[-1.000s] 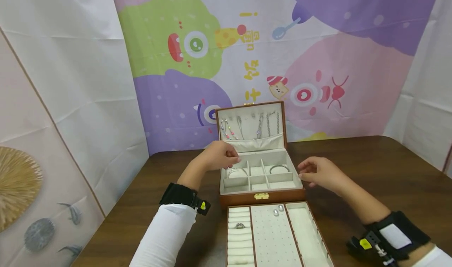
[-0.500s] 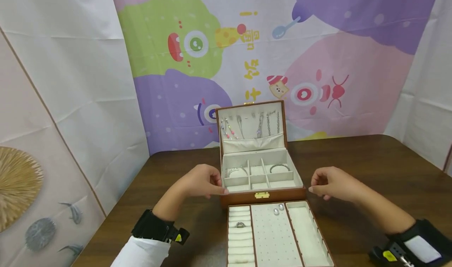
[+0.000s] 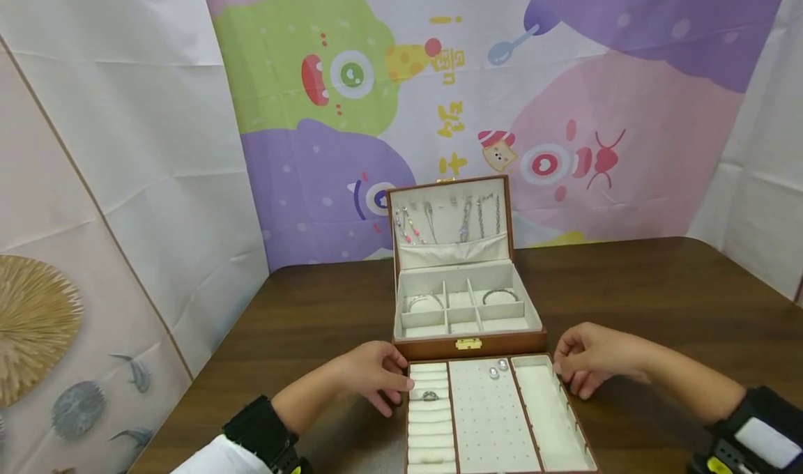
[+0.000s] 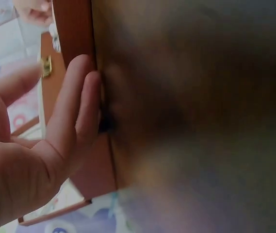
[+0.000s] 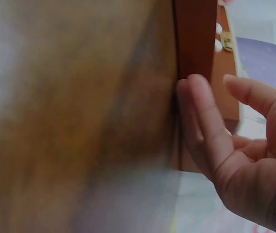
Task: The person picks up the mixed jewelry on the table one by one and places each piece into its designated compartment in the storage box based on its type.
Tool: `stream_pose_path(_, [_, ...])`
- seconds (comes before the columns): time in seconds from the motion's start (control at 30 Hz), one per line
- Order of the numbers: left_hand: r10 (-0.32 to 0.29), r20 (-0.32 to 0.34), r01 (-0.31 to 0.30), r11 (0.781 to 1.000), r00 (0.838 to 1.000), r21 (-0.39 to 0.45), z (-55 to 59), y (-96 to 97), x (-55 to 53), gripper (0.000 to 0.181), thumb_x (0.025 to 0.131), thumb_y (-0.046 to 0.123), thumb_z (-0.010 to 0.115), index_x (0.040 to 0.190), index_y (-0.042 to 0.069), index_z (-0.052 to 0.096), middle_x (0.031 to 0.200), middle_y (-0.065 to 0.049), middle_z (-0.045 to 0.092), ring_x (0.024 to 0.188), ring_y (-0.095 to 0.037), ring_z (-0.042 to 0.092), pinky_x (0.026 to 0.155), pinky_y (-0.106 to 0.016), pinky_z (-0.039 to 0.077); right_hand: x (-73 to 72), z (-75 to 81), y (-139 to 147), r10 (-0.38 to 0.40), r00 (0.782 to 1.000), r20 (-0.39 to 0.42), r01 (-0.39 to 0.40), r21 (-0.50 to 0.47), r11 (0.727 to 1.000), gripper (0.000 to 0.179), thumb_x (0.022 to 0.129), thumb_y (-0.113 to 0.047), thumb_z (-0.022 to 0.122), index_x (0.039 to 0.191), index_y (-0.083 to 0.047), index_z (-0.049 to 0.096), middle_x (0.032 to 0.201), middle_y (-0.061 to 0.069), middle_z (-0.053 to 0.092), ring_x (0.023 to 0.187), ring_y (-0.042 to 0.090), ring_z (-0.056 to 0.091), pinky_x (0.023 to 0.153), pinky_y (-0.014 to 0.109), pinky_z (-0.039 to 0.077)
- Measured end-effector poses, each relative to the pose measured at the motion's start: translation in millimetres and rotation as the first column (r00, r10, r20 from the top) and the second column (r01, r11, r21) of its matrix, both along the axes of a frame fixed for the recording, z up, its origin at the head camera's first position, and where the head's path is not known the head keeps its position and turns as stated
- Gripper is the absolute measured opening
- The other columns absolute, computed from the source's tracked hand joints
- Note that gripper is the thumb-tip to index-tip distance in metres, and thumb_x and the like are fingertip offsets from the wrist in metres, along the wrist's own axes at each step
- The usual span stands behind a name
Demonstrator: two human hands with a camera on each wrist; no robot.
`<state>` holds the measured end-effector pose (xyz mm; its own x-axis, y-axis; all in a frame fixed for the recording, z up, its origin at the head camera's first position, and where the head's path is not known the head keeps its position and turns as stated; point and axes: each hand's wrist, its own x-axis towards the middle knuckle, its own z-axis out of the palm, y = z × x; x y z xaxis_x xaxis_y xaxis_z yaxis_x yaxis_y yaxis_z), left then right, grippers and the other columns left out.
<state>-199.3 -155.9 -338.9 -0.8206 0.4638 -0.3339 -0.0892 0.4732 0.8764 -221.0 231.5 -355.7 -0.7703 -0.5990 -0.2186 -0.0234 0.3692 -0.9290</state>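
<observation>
A jewelry tray (image 3: 492, 425) with ring rolls, a dotted panel and a long compartment lies in front of the open brown jewelry box (image 3: 426, 350). My left hand (image 3: 370, 376) is at the tray's far left side, its fingers extended along the outer wall in the left wrist view. At the opposite side, my right hand (image 3: 586, 359) has its fingertips against the wall, thumb apart above. A ring (image 3: 430, 396) sits between the rolls. Two pearl earrings (image 3: 494, 373) are on the dotted panel. The fingers' undersides are hidden in the head view.
Inside the box, bracelets (image 3: 500, 293) lie in divided compartments. Several necklaces (image 3: 465, 219) hang in the raised lid, in front of a patterned cloth backdrop (image 3: 351, 181). The dark wooden table (image 3: 640, 279) extends to both sides.
My left hand has come down from over the box's compartments, past its left side, to the tray's left edge. The right hand has moved nearer, to the tray's right edge.
</observation>
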Motion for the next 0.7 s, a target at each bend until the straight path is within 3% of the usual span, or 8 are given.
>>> stream_pose_path(0.17, [0.124,0.053,-0.13,0.983,0.991,0.126,-10.2,9.1,11.6,0.051,0.086,-0.008,0.064,0.129,-0.016,0.038,0.101,-0.019,0.053,0.073,-0.022,0.06,0.065,-0.044,0.059,2.2,-7.0,-1.9,-0.023,0.996,0.089,0.027,-0.043,0.999,0.021,0.089,-0.006,0.061,0.1,0.011,0.056,0.082,0.014,0.061,0.066,0.019,0.066,0.061,0.032,0.058])
stream_pose_path(0.27, [0.178,0.049,-0.183,0.97,0.983,0.162,-16.3,14.4,17.6,0.056,0.082,-0.014,0.062,0.131,-0.017,0.035,0.095,-0.017,0.049,0.073,-0.021,0.057,0.063,-0.044,0.059,3.6,-10.7,-3.2,-0.038,0.992,0.122,0.044,-0.049,0.998,0.02,0.089,-0.006,0.062,0.099,0.01,0.056,0.079,0.014,0.061,0.064,0.018,0.065,0.06,0.032,0.058])
stream_pose_path(0.7, [0.248,0.035,-0.25,0.95,0.968,0.185,-18.8,21.0,22.6,0.057,0.076,-0.016,0.059,0.128,-0.017,0.036,0.086,-0.017,0.055,0.067,-0.02,0.055,0.062,-0.046,0.058,13.8,-11.3,-13.3,-0.107,0.993,0.042,0.107,-0.005,0.994,0.024,0.088,0.0,0.061,0.101,0.008,0.042,0.08,0.015,0.054,0.064,0.022,0.062,0.057,0.035,0.058])
